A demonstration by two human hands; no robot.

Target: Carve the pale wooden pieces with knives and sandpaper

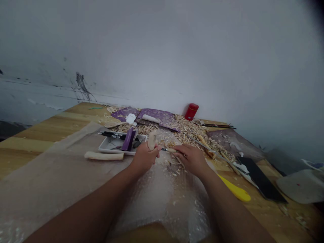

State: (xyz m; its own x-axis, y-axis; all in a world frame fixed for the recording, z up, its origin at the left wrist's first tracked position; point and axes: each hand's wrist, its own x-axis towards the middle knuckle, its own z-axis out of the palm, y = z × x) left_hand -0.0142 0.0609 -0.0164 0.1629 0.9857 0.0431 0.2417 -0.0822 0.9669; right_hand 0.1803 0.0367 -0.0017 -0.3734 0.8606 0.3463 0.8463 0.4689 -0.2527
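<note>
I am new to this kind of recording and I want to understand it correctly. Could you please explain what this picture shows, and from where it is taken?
There is no machine here: these are a person's own bare hands. The single picture comes from a camera worn on the head, looking forward and down.

The left hand holds a pale piece of wood. The right hand has its fingers on the handle of a slim tool, whose metal end points toward the left hand.

Clear plastic sheeting covers part of the wooden table. On the left, a white tray holds several items, with a curved wooden piece in front. Wood shavings lie behind the hands, and a red canister stands near the wall.
</note>
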